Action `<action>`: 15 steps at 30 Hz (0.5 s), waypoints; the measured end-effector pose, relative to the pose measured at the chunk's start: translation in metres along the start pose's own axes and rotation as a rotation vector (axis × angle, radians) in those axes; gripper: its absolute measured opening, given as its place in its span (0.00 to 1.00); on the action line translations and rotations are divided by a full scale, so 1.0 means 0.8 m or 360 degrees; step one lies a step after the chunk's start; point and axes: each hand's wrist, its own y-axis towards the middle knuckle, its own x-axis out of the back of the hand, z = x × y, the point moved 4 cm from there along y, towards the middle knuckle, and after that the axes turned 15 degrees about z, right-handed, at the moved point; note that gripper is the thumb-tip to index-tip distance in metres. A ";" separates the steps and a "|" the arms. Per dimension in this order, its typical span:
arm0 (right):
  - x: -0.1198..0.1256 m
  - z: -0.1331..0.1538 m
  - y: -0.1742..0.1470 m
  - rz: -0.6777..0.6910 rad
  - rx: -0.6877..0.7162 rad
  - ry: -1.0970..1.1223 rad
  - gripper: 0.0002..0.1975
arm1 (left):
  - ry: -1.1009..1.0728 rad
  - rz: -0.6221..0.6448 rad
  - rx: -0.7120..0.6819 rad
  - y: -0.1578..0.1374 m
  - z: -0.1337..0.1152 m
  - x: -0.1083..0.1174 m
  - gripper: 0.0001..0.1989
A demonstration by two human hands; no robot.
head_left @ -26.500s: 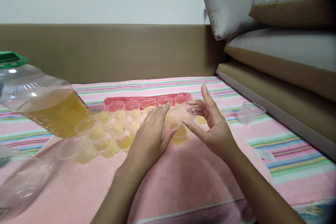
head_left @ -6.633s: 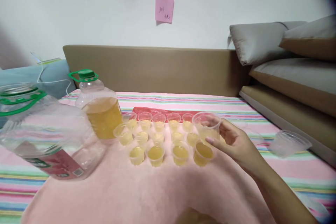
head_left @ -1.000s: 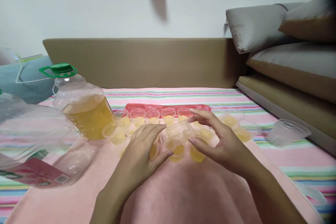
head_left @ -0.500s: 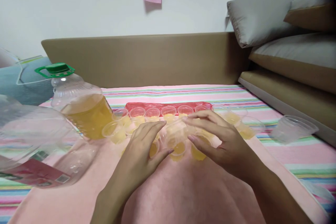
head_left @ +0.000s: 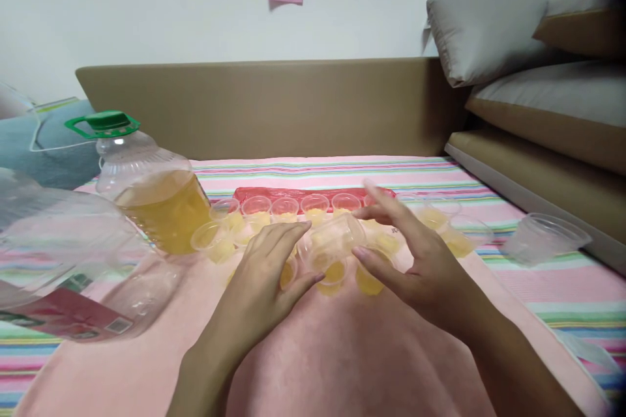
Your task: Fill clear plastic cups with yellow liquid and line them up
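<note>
A clear plastic cup (head_left: 337, 234) lies on its side in the air between my hands, above cups of yellow liquid. My left hand (head_left: 267, 267) holds its left end, with fingers over the top and thumb below. My right hand (head_left: 415, 254) grips the other end between thumb and a finger, while its blurred index finger is lifted off. Just under the held cup stand filled cups, one in the middle (head_left: 332, 273) and one to the right (head_left: 369, 277). My hands partly hide several other filled cups.
Behind the cups lies a red plastic packet (head_left: 278, 194). At left stand a green-capped jug (head_left: 163, 208) of yellow liquid and a clear bottle (head_left: 88, 260) on its side. Nested clear cups (head_left: 545, 241) lie at right, near stacked cushions (head_left: 548, 98). A brown board (head_left: 274, 111) stands behind.
My right index finger has lifted up off the clear cup. My left hand has kept nearly the same place. The view has shifted slightly.
</note>
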 end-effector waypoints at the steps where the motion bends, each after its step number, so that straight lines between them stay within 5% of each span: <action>1: 0.000 0.000 0.000 -0.0008 -0.0009 0.0005 0.32 | -0.0016 0.0007 0.0013 -0.001 0.000 0.000 0.28; 5: -0.001 0.000 -0.001 0.0047 -0.0023 0.0016 0.27 | -0.0215 0.0030 0.0143 -0.003 0.002 -0.002 0.35; 8: 0.001 -0.004 -0.002 -0.0018 -0.0119 0.0101 0.38 | -0.0373 -0.0028 0.0148 -0.003 0.001 -0.001 0.42; 13: -0.002 -0.006 -0.004 -0.0043 -0.0139 0.0183 0.40 | -0.0204 0.0021 0.0067 -0.002 -0.004 0.003 0.24; 15: -0.002 -0.006 -0.004 -0.0063 -0.0132 0.0225 0.44 | -0.0179 0.0033 0.0084 -0.002 -0.004 0.004 0.24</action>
